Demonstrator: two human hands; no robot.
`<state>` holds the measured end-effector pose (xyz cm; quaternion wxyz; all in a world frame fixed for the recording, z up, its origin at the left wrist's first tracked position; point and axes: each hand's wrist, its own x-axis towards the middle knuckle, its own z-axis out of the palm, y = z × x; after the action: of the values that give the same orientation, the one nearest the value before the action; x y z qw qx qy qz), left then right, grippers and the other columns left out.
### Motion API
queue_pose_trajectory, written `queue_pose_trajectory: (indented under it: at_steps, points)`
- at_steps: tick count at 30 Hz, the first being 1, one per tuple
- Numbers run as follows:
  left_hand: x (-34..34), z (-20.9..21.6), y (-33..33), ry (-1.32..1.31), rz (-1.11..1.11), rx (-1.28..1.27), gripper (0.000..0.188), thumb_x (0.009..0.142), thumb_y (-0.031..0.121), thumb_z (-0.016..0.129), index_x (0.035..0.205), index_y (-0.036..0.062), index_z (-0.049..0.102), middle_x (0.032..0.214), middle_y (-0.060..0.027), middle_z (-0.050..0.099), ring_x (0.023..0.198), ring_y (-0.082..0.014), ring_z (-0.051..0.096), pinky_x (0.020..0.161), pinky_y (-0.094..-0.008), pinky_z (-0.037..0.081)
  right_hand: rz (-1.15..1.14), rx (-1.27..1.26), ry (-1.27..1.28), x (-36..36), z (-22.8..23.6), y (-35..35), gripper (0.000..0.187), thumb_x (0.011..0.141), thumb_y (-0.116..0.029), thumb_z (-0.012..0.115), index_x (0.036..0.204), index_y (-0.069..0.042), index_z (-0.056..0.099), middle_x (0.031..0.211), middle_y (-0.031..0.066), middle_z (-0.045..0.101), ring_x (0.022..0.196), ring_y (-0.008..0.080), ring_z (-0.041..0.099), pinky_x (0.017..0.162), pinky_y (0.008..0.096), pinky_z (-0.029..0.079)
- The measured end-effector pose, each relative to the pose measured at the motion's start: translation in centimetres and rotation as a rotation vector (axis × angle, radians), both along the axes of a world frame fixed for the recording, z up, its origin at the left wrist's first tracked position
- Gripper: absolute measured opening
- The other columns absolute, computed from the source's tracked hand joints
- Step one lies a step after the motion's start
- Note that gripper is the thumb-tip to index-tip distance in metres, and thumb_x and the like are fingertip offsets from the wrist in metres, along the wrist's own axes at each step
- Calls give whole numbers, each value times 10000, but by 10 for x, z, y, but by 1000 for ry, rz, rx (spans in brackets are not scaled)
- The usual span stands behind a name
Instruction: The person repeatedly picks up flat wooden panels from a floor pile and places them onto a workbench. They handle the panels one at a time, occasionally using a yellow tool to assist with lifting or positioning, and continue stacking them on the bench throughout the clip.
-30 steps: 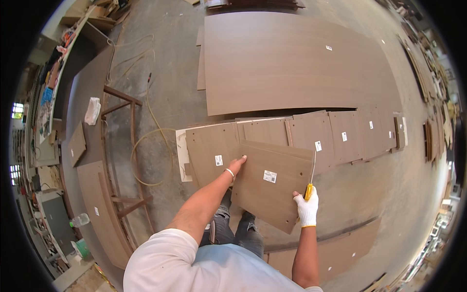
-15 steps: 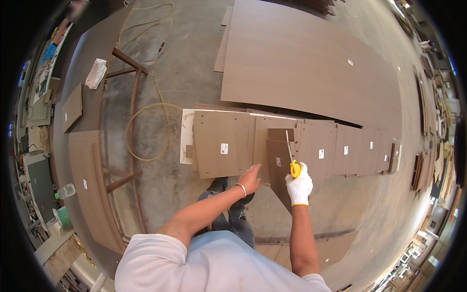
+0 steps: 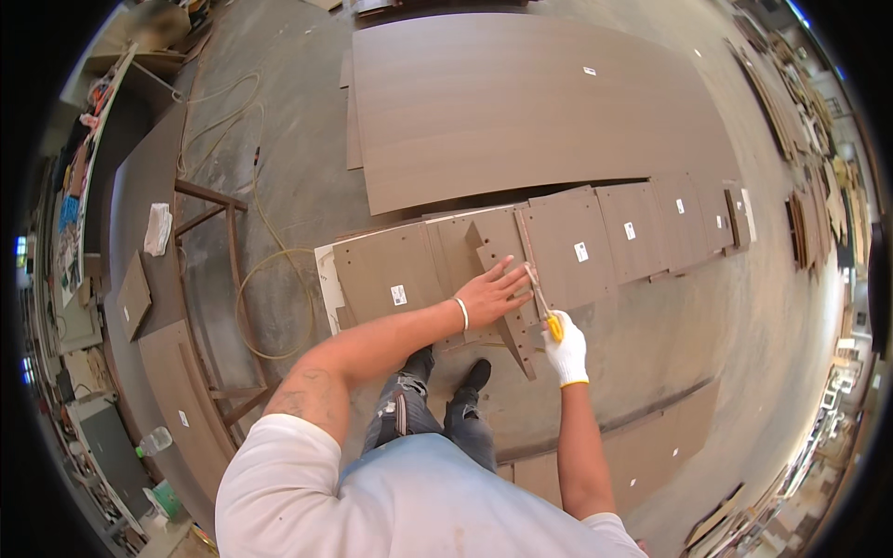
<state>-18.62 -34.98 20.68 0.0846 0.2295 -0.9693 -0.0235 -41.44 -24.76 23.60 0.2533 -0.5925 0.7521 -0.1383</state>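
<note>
right grip [image 3: 566, 353], white-gloved, closed round a yellow-handled tool [image 3: 556, 326], its shaft angling toward the bare left grip [image 3: 491, 298], which is spread wide across a brown panel [image 3: 517, 346] tilted on edge over the row of overlapping panels [image 3: 569, 223], a large brown sheet [image 3: 539, 112] lying just beyond.

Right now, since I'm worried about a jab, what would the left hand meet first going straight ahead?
Likely the yellow-handled tool, just beyond the left hand; depth is unclear, so they may be touching.
</note>
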Motion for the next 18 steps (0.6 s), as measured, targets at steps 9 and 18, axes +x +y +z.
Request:
queue_pose_trajectory:
  at_steps: [9,18]
  points:
    - [-78,10,-14,-510,-174,335,333,814,236,710,1127,135,666,1019,-106,733,1002,-315,705,837,-464,527,-935,328,-832,-117,-23,253,65,914,-40,622,957,-77,653,875,56,694,627,124,630,548,268,505]
    - [-61,91,-34,-234,790,558,517,727,365,804,1129,57,700,1084,-193,726,1036,-357,692,896,-445,554,-452,698,-219,-5,-22,235,366,835,-381,630,1036,-108,768,1071,215,714,1015,389,688,891,464,544]
